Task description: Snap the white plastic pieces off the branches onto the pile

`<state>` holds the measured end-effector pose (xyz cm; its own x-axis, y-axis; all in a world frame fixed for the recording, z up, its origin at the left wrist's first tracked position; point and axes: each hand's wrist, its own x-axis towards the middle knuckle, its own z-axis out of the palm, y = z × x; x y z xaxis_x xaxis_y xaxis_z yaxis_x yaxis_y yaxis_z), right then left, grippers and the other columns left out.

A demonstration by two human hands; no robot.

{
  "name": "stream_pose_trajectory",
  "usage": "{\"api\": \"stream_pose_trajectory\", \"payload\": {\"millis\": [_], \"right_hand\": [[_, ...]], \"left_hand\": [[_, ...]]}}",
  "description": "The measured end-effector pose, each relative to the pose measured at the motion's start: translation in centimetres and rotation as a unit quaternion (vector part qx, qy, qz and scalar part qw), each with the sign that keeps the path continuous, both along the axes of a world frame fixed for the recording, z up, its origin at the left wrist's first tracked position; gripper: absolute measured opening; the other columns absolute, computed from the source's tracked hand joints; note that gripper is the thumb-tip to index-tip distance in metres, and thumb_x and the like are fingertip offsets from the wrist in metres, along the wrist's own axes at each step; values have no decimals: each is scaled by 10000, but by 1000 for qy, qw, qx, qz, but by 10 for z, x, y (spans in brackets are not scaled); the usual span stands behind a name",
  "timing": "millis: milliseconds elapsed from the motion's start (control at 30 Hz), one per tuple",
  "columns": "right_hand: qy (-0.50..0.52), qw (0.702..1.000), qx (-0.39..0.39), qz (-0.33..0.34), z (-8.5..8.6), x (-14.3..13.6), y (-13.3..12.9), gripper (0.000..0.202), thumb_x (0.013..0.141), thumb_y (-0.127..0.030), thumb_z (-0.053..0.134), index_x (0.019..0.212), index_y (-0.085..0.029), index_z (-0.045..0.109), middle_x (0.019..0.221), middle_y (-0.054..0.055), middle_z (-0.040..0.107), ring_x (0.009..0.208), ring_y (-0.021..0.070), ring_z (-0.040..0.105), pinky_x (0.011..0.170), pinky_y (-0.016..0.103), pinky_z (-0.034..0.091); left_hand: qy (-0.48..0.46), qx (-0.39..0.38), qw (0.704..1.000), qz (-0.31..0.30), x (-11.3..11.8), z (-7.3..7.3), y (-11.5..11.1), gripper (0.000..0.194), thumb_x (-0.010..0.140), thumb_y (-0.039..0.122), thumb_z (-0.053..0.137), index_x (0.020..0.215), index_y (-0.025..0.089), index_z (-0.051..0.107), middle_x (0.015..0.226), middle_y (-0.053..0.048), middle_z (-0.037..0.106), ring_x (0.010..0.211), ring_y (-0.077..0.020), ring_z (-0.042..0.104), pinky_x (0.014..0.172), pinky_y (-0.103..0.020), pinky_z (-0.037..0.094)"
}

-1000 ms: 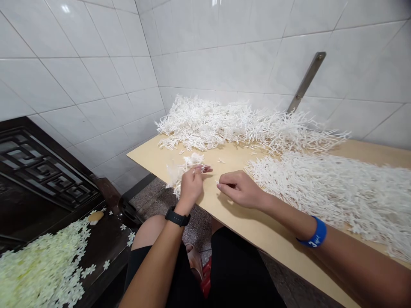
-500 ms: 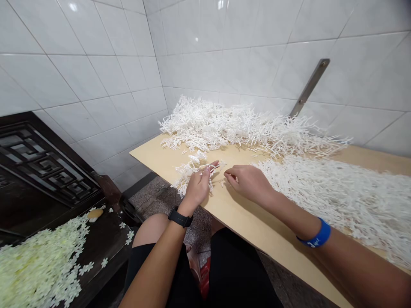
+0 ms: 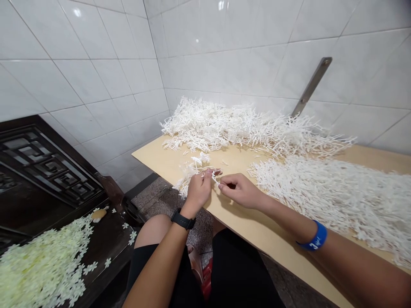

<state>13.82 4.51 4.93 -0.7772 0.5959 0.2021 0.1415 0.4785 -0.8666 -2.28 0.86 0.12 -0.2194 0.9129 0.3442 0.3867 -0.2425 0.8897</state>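
My left hand [image 3: 199, 190], with a black watch on its wrist, is closed on a thin white branched stem [image 3: 215, 178] above the board's near left part. The fingers of my right hand [image 3: 239, 190] are pinched at the stem's lower right end; a blue band is round that wrist. Just left of and behind my left hand lies a small heap of white pieces [image 3: 186, 175], partly hidden by it. A few tiny white bits lie on the board behind my hands.
The tan board [image 3: 150, 155] bears a long white heap [image 3: 224, 126] along the tiled wall and a flatter white pile [image 3: 327, 196] at right. A metal bracket [image 3: 311, 87] is on the wall. Pale green-white flower pieces [image 3: 48, 265] cover a dark wooden seat at lower left.
My right hand has moved slightly left and down, and its fingers now meet the stem at my left hand. The stem is turned, pointing down to the right.
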Motion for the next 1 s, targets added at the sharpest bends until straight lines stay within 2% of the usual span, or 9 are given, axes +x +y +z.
{"api": "stream_pose_trajectory", "payload": {"millis": [100, 200, 333, 433, 533, 633, 767, 900, 1000], "right_hand": [[-1, 1000, 24, -2, 0, 3, -1, 284, 749, -216, 467, 535, -217, 281, 520, -54, 282, 504, 91, 277, 512, 267, 227], [-47, 994, 95, -34, -2, 7, 3, 300, 777, -220, 465, 548, -211, 273, 524, -45, 308, 499, 95, 313, 518, 265, 242], [-238, 930, 250, -128, -2, 15, 19, 357, 871, -263, 506, 549, -187, 371, 569, 3, 483, 537, 126, 401, 542, 282, 234], [-322, 890, 280, -160, 1, 18, 26, 431, 936, -377, 500, 554, -177, 480, 624, 45, 585, 570, 155, 463, 544, 297, 219], [-261, 925, 242, -135, 3, 13, 21, 379, 965, -360, 454, 681, -173, 623, 717, 64, 652, 639, 173, 530, 578, 295, 281], [-142, 985, 99, -21, 1, 3, 11, 218, 921, -321, 515, 880, -177, 673, 875, 54, 689, 712, 160, 566, 637, 276, 371], [-46, 996, -44, 58, -7, -11, 2, 227, 882, -333, 527, 730, -171, 574, 726, 17, 604, 631, 133, 498, 604, 265, 369], [-1, 998, -52, 35, -6, -10, -3, 319, 889, -346, 482, 615, -200, 409, 578, -46, 400, 550, 106, 368, 554, 259, 296], [-33, 999, -12, 22, 0, -1, -4, 338, 883, -322, 468, 592, -209, 338, 553, -58, 316, 530, 100, 311, 532, 257, 248]], "left_hand": [[-36, -2, 998, 49, -2, -1, 4, 444, 995, 376, 374, 1003, 116, 734, 1003, -140, 764, 980, -257, 714, 947, -407, 522], [-64, 8, 995, 71, -3, 1, 6, 408, 992, 331, 378, 1019, 106, 717, 1058, -143, 753, 1021, -244, 703, 959, -402, 522], [-54, -3, 998, 11, -2, 4, 3, 400, 998, 327, 379, 1134, 139, 705, 1218, -113, 705, 1163, -236, 638, 1040, -390, 472], [-56, 3, 998, -11, -2, 6, -1, 444, 1015, 351, 338, 1214, 144, 676, 1281, -96, 674, 1239, -227, 587, 1093, -373, 423], [-41, 20, 998, -49, -2, 8, -3, 463, 1025, 354, 306, 1282, 155, 637, 1330, -79, 644, 1295, -216, 540, 1131, -366, 380], [-29, 34, 995, -90, -3, 10, -5, 466, 1027, 345, 296, 1347, 168, 585, 1389, -68, 600, 1331, -212, 505, 1150, -371, 354], [6, 55, 992, -115, -3, 13, -6, 456, 1024, 335, 302, 1362, 200, 576, 1403, -51, 588, 1356, -216, 472, 1177, -385, 299], [-26, 81, 995, -50, -2, 11, -6, 418, 1010, 356, 359, 1169, 172, 699, 1252, -86, 686, 1242, -231, 568, 1105, -388, 387], [-96, 78, 992, 35, -5, 6, -1, 397, 996, 361, 386, 1000, 149, 722, 1083, -106, 742, 1081, -231, 659, 1002, -391, 476]]}}
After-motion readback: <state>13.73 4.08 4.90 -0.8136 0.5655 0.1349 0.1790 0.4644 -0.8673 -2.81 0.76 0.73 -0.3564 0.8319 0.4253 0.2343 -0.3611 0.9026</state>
